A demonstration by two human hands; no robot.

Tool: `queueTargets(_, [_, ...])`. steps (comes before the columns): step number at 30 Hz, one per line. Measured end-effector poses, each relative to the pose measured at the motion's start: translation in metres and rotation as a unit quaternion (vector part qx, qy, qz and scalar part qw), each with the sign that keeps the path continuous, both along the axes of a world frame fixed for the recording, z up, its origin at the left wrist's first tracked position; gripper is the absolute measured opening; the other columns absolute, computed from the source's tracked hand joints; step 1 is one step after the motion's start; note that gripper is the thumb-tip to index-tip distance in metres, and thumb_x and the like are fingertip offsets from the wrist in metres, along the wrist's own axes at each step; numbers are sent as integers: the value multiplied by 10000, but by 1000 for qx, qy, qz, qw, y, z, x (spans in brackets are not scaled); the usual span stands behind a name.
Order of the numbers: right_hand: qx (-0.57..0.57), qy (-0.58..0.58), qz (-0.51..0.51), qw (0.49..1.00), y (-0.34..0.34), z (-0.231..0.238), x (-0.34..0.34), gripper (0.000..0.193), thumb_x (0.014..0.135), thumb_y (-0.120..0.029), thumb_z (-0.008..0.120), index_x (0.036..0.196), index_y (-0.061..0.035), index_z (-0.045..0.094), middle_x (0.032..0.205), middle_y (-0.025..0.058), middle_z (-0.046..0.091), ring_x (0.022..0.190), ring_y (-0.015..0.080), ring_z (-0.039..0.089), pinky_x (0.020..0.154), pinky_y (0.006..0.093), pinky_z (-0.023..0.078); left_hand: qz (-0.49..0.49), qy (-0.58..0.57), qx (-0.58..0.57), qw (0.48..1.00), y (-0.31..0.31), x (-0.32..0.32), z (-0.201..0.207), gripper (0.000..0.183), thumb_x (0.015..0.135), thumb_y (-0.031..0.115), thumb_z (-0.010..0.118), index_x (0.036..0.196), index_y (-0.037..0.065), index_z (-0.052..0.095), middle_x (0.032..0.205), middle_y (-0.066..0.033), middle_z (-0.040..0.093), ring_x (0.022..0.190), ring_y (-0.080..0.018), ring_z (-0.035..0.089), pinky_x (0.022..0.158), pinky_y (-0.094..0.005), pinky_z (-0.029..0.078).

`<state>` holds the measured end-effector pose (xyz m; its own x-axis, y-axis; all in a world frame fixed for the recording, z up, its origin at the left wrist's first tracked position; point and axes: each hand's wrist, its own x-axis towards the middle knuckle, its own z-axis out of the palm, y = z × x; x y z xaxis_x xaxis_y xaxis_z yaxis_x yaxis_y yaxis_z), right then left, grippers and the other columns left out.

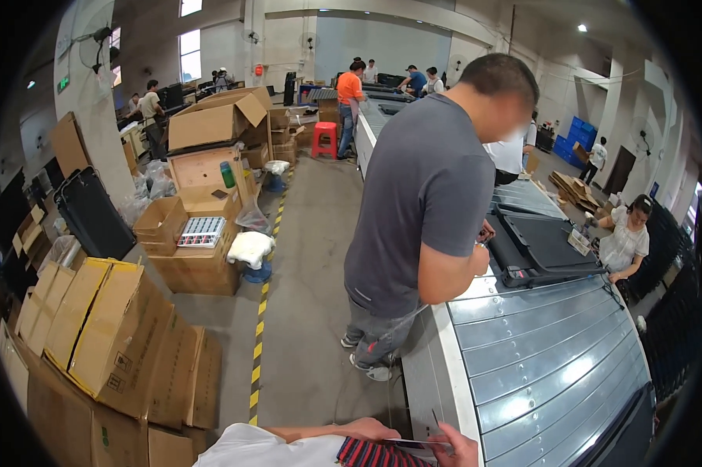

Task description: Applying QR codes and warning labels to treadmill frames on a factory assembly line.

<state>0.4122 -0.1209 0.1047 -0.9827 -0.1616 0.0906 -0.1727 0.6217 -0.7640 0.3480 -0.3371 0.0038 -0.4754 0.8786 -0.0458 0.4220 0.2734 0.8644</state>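
At the lower edge, my left hand (370, 429) reaches in from the left on a bare forearm, fingers closed at one end of a thin, flat, pale-and-dark piece (415, 444). My right hand (457, 449), close to the white side of the conveyor, pinches the other end between thumb and fingers. What the piece is cannot be made out. A thin dark pointed bit (435, 418) sticks up beside the right thumb. A red-and-navy striped sleeve (378, 451) lies below the piece. Both hands are partly cut off by the picture's edge.
A metal-slat conveyor (538, 358) runs along my right, carrying black suitcase shells (549, 241). A person in a grey shirt (421, 179) stands close ahead beside it; another person (625, 237) works across. Stacked cartons (117, 335) stand left, by a yellow-black floor line (261, 335).
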Motion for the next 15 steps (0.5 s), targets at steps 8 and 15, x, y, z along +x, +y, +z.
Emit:
queueTargets(8, [-252, -165, -35, 953, -21, -48, 44, 376, 803, 27, 501, 1150, -118, 515, 884, 108, 506, 824, 212, 544, 735, 348, 480, -60, -24, 58, 996, -30, 23, 4, 289, 789, 249, 454, 1048, 124, 485, 804, -173, 572, 780, -355, 539, 649, -420, 410])
queueTargets(15, [-143, -114, -45, 982, -30, -42, 58, 434, 772, 78, 532, 1151, -133, 512, 895, 125, 557, 807, 212, 573, 678, 289, 493, -43, -28, 83, 995, -30, 34, -10, 228, 781, 183, 463, 1001, 143, 505, 771, -159, 570, 734, -350, 542, 616, -404, 417])
